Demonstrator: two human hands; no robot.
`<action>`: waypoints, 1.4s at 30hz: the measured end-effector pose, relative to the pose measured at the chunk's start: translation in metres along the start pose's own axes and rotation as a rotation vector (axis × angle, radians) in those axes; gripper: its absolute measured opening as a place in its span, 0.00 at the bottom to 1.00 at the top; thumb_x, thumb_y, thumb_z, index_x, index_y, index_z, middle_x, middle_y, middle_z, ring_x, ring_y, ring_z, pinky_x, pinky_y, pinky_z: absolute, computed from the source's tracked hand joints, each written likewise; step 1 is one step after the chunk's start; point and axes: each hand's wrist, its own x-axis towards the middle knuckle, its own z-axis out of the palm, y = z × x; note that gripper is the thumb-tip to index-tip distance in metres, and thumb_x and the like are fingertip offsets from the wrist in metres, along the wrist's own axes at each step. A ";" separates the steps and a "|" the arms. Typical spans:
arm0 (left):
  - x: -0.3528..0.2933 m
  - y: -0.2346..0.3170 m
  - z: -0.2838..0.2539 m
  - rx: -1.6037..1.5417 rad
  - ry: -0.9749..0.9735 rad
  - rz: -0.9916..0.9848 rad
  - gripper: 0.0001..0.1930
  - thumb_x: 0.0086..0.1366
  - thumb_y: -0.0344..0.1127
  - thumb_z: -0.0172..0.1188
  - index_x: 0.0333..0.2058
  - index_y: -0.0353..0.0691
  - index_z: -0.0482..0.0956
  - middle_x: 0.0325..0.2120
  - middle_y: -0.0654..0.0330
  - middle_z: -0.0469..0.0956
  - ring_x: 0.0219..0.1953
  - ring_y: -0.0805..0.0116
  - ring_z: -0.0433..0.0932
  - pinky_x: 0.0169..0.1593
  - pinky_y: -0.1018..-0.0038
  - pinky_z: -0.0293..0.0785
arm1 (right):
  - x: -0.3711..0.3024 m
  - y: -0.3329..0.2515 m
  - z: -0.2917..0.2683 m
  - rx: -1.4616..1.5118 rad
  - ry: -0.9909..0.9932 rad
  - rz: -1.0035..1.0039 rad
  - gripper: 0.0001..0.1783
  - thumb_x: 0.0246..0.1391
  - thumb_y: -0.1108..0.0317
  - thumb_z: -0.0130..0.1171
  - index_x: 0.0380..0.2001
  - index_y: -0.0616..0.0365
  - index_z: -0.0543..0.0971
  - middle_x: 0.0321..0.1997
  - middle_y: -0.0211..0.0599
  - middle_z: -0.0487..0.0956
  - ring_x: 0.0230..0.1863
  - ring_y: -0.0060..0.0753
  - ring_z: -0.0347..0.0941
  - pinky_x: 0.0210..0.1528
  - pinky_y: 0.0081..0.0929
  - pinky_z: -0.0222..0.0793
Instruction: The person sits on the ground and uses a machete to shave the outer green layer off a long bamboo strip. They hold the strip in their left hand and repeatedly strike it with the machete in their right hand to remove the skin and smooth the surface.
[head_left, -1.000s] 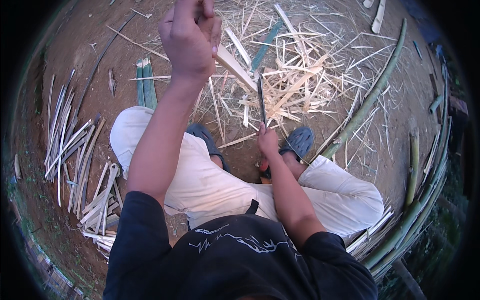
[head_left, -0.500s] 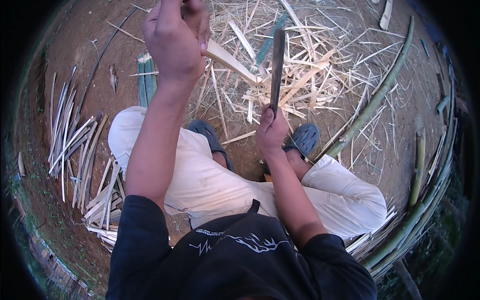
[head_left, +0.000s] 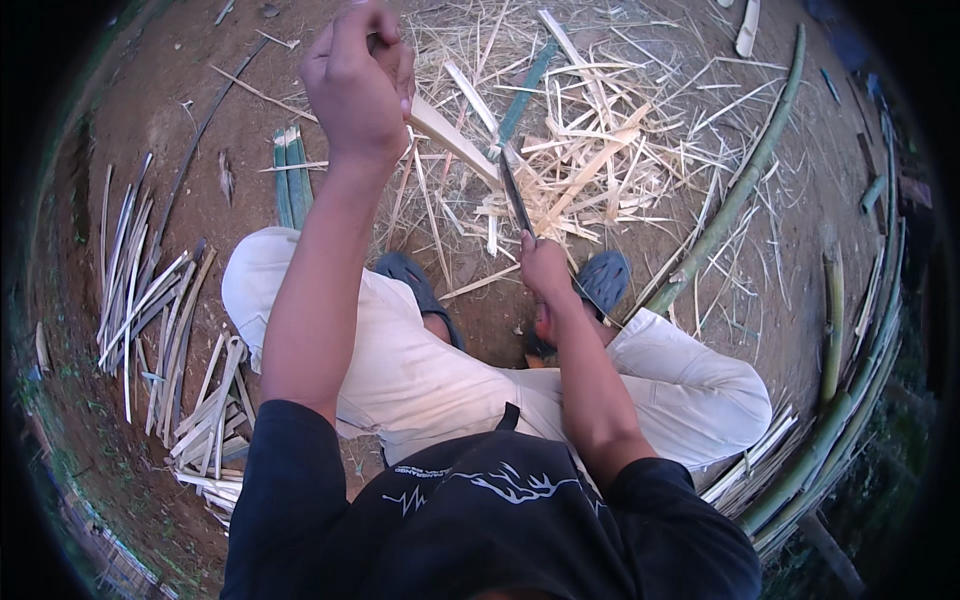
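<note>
My left hand (head_left: 358,90) is raised at the upper left, its fingers closed on a pale split bamboo strip (head_left: 452,140). The strip slants down to the right from the hand. Closed around the handle of a long dark-bladed knife (head_left: 515,192) is my right hand (head_left: 546,268), low between my feet. The blade leans up and to the left, close by the strip's lower end; whether they touch I cannot tell. Beneath both lies a heap of pale bamboo shavings (head_left: 610,160) on the ground.
Two green bamboo pieces (head_left: 291,180) lie beyond my left knee. Bundles of split strips (head_left: 175,330) are spread at the left. A long green bamboo pole (head_left: 740,205) runs along the right, with more poles (head_left: 835,450) at the right rim. My feet wear dark clogs (head_left: 602,280).
The knife has swung from nearly upright to leaning left, its blade now by the strip's end. My right hand sits slightly lower. The left hand still grips the strip, almost unmoved.
</note>
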 end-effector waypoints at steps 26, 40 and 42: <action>-0.002 0.000 -0.034 -0.032 0.002 -0.008 0.16 0.70 0.42 0.44 0.24 0.41 0.65 0.06 0.69 0.50 0.06 0.77 0.48 0.12 0.78 0.48 | -0.054 -0.060 0.009 0.071 0.283 -0.440 0.28 0.67 0.52 0.41 0.30 0.67 0.77 0.26 0.61 0.78 0.30 0.62 0.76 0.35 0.49 0.71; -0.007 0.003 -0.033 0.050 0.104 0.024 0.16 0.70 0.42 0.41 0.24 0.43 0.64 0.05 0.70 0.49 0.06 0.77 0.47 0.12 0.78 0.47 | -0.075 -0.080 0.018 0.071 0.160 -0.561 0.20 0.64 0.57 0.45 0.39 0.66 0.75 0.27 0.61 0.79 0.31 0.62 0.77 0.35 0.53 0.74; -0.009 0.008 -0.033 0.039 0.080 0.008 0.16 0.70 0.42 0.41 0.24 0.43 0.64 0.05 0.70 0.49 0.06 0.77 0.47 0.12 0.78 0.47 | -0.039 -0.025 0.045 -0.060 0.014 -0.026 0.20 0.64 0.57 0.45 0.38 0.65 0.75 0.30 0.60 0.79 0.33 0.60 0.78 0.35 0.52 0.74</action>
